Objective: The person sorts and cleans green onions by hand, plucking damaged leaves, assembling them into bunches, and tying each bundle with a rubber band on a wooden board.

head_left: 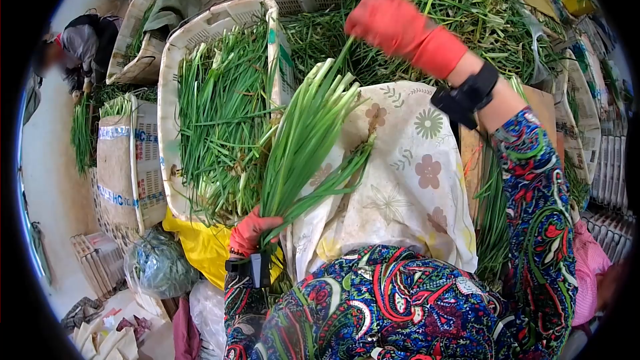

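Note:
My left hand (pixel 253 230), in a red glove, is wrapped round the lower part of a bunch of long green stalks (pixel 303 133), whose pale ends point up and to the right. A few thinner stalks with brownish ends (pixel 357 160) splay out to the right from the same grip. Above the bunch, my right hand (pixel 380 20), also red-gloved and slightly blurred, is closed on a green strand that hangs towards the bunch. A flowered cloth (pixel 407 180) covers my lap.
Left of the bunch stands a white crate (pixel 170 120) filled with green stalks. Loose greens (pixel 453 0) are heaped at the top. A person (pixel 83 43) bends at the far left; a pink sleeve (pixel 590 273) shows at the right. A wooden board (pixel 543 110) lies right of the cloth.

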A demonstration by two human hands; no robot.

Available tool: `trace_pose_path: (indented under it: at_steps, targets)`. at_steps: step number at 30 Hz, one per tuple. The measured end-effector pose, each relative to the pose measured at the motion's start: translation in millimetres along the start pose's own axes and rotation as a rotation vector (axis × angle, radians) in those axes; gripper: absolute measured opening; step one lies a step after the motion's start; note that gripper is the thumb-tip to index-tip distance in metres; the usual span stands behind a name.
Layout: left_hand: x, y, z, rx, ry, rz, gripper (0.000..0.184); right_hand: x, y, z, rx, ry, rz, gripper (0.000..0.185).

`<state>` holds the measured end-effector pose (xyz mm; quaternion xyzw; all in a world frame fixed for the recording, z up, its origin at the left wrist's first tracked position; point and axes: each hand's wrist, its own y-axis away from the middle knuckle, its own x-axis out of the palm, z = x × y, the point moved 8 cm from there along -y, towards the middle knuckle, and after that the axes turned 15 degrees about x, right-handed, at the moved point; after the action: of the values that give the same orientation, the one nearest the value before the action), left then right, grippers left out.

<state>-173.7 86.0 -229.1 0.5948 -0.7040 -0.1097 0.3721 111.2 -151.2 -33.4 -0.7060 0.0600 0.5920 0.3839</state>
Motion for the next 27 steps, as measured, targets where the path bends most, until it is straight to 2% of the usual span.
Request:
trace_pose_path:
  at_steps: [1, 3, 6, 9, 10, 11, 12, 13, 16, 17, 18, 19, 22, 23, 25, 26, 27]
  targets:
    - [0.1, 0.4, -0.2, 0.002, 0.017, 0.004, 0.033, -9.1, -2.2, -25.8, 0.011, 0.0, -0.051, 0.019]
    - [-6.6, 1.2, 7.3, 0.002, 0.016, 0.024, 0.031, -17.8, 3.8, -104.6, 0.265, 0.202, -0.006, 0.015]
    - [-11.3, 6.2, 11.7, 0.023, 0.031, 0.034, 0.028, -56.9, 35.5, -212.8, 0.724, 0.228, -0.087, 0.014]
    - [-16.3, 8.7, 17.5, 0.026, 0.023, 0.025, 0.026, -80.0, 79.5, -257.1, 1.1, 0.204, -0.114, 0.017]
    - [-17.0, 8.8, 20.6, 0.024, 0.019, 0.018, 0.026, -72.3, 90.9, -248.5, 1.203, 0.108, -0.048, 0.019]
    - [-18.9, 9.5, 22.4, 0.01, -0.011, -0.013, 0.026, -47.8, 107.9, -234.1, 1.328, -0.112, 0.123, 0.021]
    - [-20.6, 9.9, 22.7, -0.003, -0.043, -0.042, 0.027, -8.8, 127.9, -195.5, 1.464, -0.451, 0.388, 0.023]
    - [-22.1, 10.8, 22.2, -0.017, -0.075, -0.073, 0.028, 72.3, 171.4, -145.7, 1.334, -0.954, 0.807, 0.038]
    - [-18.2, 13.5, 17.2, -0.09, -0.182, -0.16, 0.03, 131.0, 237.2, 64.7, 1.699, -1.496, 1.225, 0.041]
    - [-15.3, 12.9, 13.7, -0.084, -0.185, -0.165, 0.031, 156.0, 251.7, 96.2, 1.876, -1.629, 1.193, 0.043]
    - [-12.4, 13.1, 11.1, -0.079, -0.188, -0.173, 0.032, 172.7, 241.1, 116.7, 1.745, -1.948, 0.997, 0.045]
    - [-9.7, 14.2, 9.6, -0.075, -0.192, -0.181, 0.033, 205.0, 241.2, 128.7, 1.887, -2.185, 0.703, 0.046]
    - [-6.1, 14.4, 2.9, 0.006, -0.306, -0.228, 0.034, 195.8, 186.5, 126.9, 1.842, -2.561, 0.238, 0.045]
    - [-6.5, 13.0, 4.8, -0.001, -0.345, -0.174, 0.042, 184.4, 169.3, 119.0, 1.762, -2.556, 0.165, 0.046]
    - [5.0, 11.7, -8.8, 0.165, -0.483, -0.212, 0.047, 160.5, 138.3, 99.6, 1.606, -2.529, 0.041, 0.048]
    - [9.6, 12.4, -14.6, 0.246, -0.55, -0.232, 0.05, 166.9, 132.1, 97.0, 1.553, -2.773, 0.054, 0.058]
    - [23.3, 9.8, -31.8, 0.668, -1.004, -0.094, 0.065, 171.6, 125.8, 92.7, 1.204, -3.037, 0.104, 0.063]
